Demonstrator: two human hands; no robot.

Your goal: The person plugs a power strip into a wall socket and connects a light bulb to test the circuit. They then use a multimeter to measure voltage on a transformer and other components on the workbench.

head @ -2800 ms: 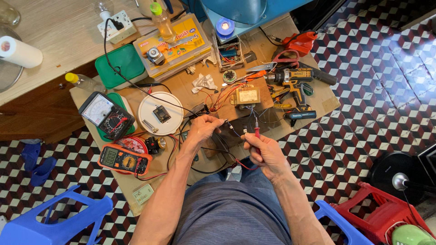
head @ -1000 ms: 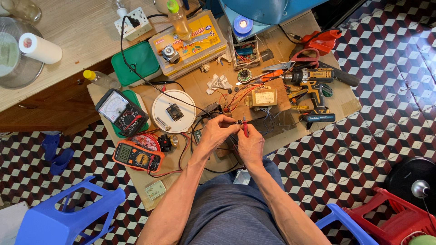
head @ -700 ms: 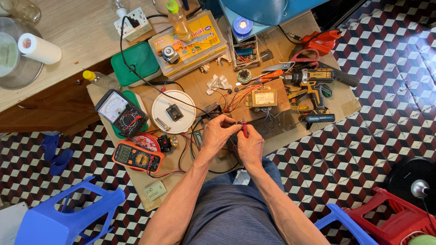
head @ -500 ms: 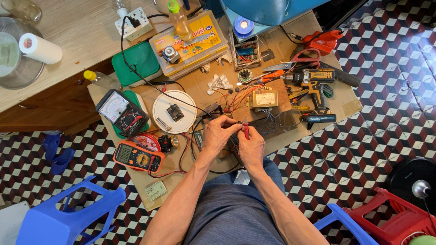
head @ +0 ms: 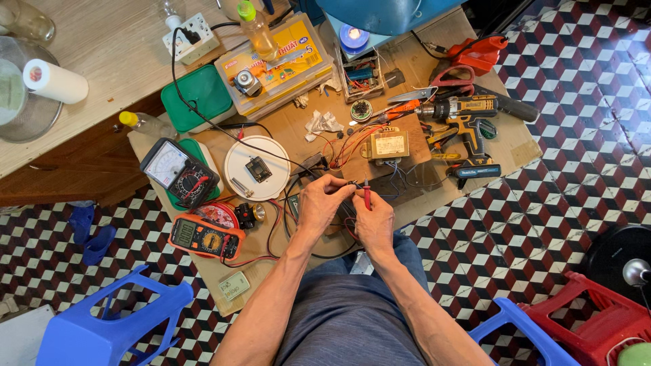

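Your right hand (head: 374,220) pinches a red test probe (head: 367,196) upright between its fingers, tip aimed down at the small part your left hand (head: 324,200) steadies, so the contact point stays put under the tip. The left fingers are curled narrowly around that part; what it is cannot be told, being too small. Both hands meet at the near edge of the cardboard-covered worktop (head: 522,146), just below the transformer (head: 388,144), with the orange multimeter (head: 205,236) lying to the left, within easy view.
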